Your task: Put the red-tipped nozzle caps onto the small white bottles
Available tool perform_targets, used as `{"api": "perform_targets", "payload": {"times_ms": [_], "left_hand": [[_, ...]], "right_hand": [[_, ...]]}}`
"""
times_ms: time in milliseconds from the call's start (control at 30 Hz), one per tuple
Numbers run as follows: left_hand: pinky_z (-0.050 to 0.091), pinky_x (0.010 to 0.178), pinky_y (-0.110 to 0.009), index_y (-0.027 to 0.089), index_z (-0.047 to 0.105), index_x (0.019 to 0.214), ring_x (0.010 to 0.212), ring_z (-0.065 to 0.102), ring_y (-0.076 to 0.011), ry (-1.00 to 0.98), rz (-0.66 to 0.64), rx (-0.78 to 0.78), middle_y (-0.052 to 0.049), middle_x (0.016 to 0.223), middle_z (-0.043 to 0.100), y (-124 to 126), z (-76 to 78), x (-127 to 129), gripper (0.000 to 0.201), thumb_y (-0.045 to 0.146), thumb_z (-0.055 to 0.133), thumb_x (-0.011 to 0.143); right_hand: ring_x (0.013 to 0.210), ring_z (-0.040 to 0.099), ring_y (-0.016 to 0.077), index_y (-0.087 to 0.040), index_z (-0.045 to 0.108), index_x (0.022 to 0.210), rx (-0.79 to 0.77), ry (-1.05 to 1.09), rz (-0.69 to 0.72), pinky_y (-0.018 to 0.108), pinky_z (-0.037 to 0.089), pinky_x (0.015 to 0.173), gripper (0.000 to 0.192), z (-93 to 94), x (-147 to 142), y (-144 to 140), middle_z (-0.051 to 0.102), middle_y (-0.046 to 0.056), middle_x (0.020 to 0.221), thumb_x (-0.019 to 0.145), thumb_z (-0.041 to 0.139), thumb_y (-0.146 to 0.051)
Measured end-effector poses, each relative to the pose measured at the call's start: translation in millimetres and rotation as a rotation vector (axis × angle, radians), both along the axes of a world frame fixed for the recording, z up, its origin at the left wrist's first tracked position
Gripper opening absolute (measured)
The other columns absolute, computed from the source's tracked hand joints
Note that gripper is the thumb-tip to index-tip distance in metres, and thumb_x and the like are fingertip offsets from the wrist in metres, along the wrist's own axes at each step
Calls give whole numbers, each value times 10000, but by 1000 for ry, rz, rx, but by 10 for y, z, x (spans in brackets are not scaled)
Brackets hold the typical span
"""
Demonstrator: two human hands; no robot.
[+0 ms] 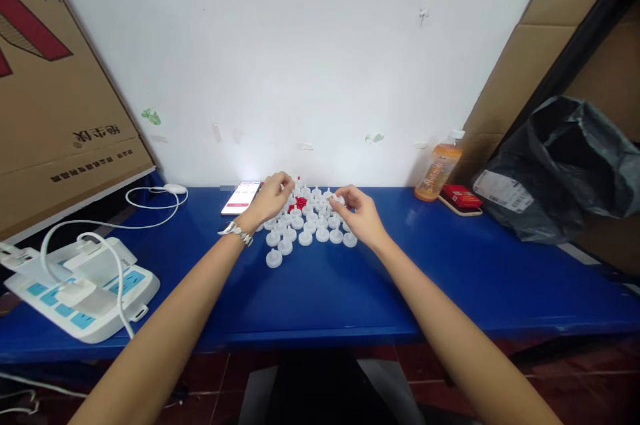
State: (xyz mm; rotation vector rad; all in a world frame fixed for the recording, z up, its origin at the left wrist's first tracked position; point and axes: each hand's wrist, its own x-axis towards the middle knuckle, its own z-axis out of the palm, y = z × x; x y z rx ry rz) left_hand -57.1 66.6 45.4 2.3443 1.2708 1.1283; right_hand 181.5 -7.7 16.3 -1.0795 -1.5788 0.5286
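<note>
Many small white plastic caps with pointed nozzles (305, 238) are spread across the middle of the blue table, with a heap of small red pieces (301, 203) among them. My left hand (273, 197) is over the left side of the caps, its fingers curled together; whatever is in the fingertips is too small to make out. On the right side of the spread, my right hand (361, 215) has thumb and fingers closed around a white nozzle cap (341, 199), partly hidden by the fingers. A silver watch (236, 230) is on my left wrist.
A lit phone (241, 198) lies left of the caps. A white power strip (95, 298) with cables occupies the table's left. At right are an orange drink bottle (438, 168), a red box (461, 197) on another phone, and a grey plastic bag (545, 171). Cardboard (60, 98) leans at left.
</note>
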Motion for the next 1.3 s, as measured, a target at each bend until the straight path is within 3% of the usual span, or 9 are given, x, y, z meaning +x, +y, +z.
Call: {"api": "perform_targets", "payload": {"times_ms": [133,267,400,500,700,900,1000,1133,1300], "left_hand": [[438,965,-459,181,723,1002,1005,574,-287,310,47,16,-116,1009,641,132,-98,130,288,376,518,948],[445,950,-426,194,744,1062,988,586,-267,201,58,38,-106,1037,654,39,-159,82,323,396,513,960],[464,782,-321,181,728,946,787,573,-180,-17,-64,3,-64,951,690,-236,-146,-12,287,390,533,955],[449,759,-305,191,726,882,791,585,-178,4,-162,-59,-45,884,698,-419,-141,-25,242,400,608,912],[451,811,-329,234,781,874,873,602,-218,218,-319,-122,-47,849,671,-483,-247,54,209,425,703,844],[448,809,-348,224,766,801,873,604,-236,304,-277,-83,-61,836,677,-411,-278,-2,161,332,664,863],[454,815,-365,209,757,862,900,596,-249,333,-222,-67,-66,858,673,-439,-276,-47,151,315,650,872],[448,937,-438,211,712,1106,1043,565,-280,339,-162,67,-91,1067,651,-589,-311,-67,274,386,582,938],[413,1037,-487,240,672,1162,1188,546,-288,286,-71,47,-88,1256,627,-828,-243,-143,344,435,423,1028]], "right_hand": [[814,593,175,-209,693,931,-28,-44,-34,314,463,759,234,-26,-14,10,660,33,915,846,668,-425],[791,551,179,-204,726,856,21,-128,-149,323,443,735,208,25,-41,-71,562,37,882,813,679,-402],[617,455,131,-196,673,827,-20,-197,47,288,385,645,144,45,-94,-155,472,-42,651,839,644,-336],[584,477,117,-195,659,830,-77,-319,174,284,382,662,80,26,-136,-201,543,-57,606,844,638,-271],[786,603,169,-192,693,808,36,-626,58,358,325,867,57,39,-171,-255,680,-15,708,846,679,-232],[857,596,190,-201,730,831,28,-717,169,376,297,898,108,29,-248,-293,708,5,766,900,657,-241],[904,589,213,-211,744,948,28,-781,147,396,309,916,107,0,-273,-298,705,19,808,914,649,-247],[1074,536,278,-235,663,1269,98,-798,-28,426,371,947,368,-46,-243,-301,664,95,1076,927,652,-371],[1289,438,337,-229,590,1384,178,-853,-146,480,380,1029,508,-130,-217,-261,537,173,1365,978,541,-530]]}}
